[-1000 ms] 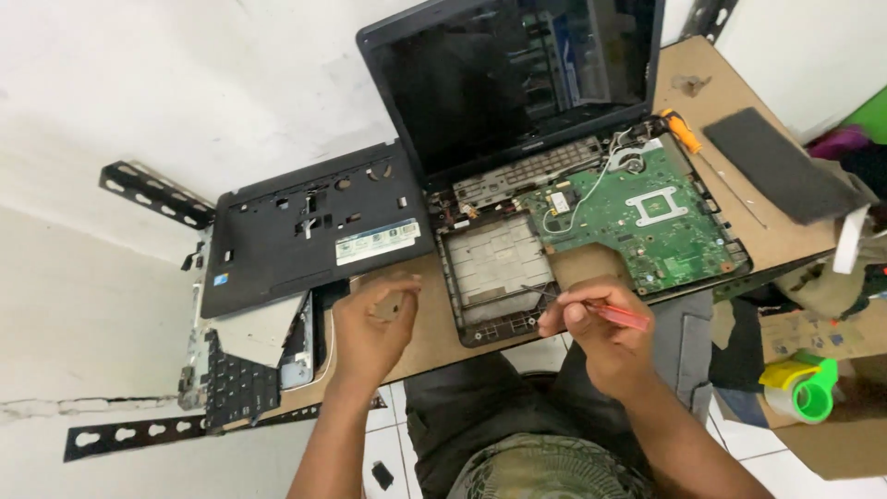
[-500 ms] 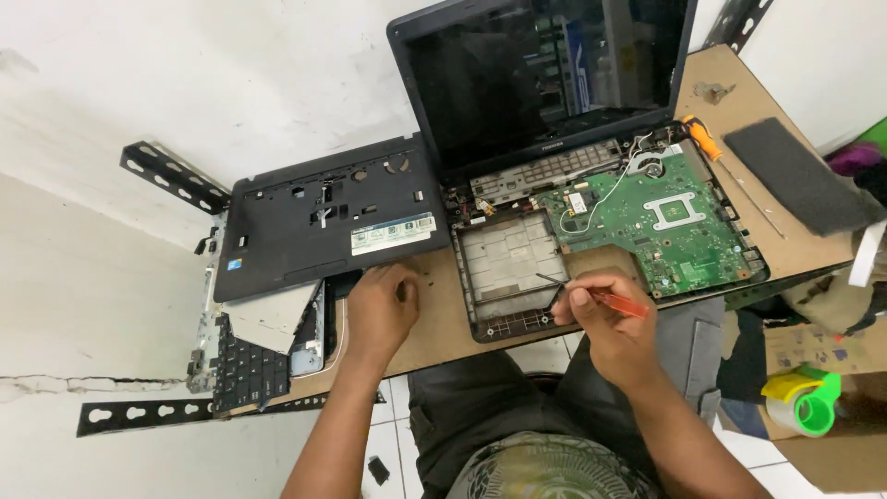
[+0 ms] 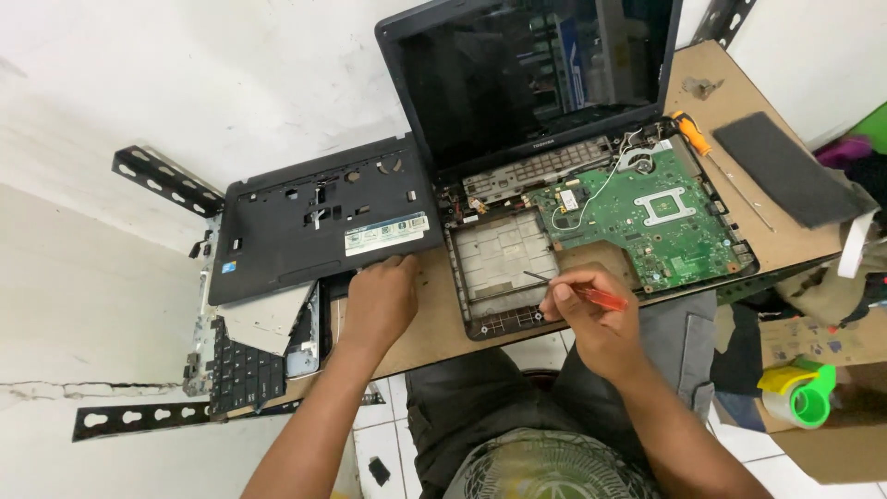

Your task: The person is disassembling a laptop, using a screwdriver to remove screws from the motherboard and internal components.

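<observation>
An orange screwdriver (image 3: 702,146) and a grey pad (image 3: 785,170) lie on the counter (image 3: 425,319); green tape roll (image 3: 800,395) below right.

Your brown board worktop (image 3: 420,323) and what lay on it

At the centre you had the opened laptop base (image 3: 591,240) with its green board; at nine o'clock lay the black bottom cover (image 3: 314,222), and a detached keyboard (image 3: 242,370) sat at seven. Toward two o'clock an orange-handled screwdriver (image 3: 707,152) lay just beside the base, with a dark foam pad (image 3: 785,171) further out.
</observation>
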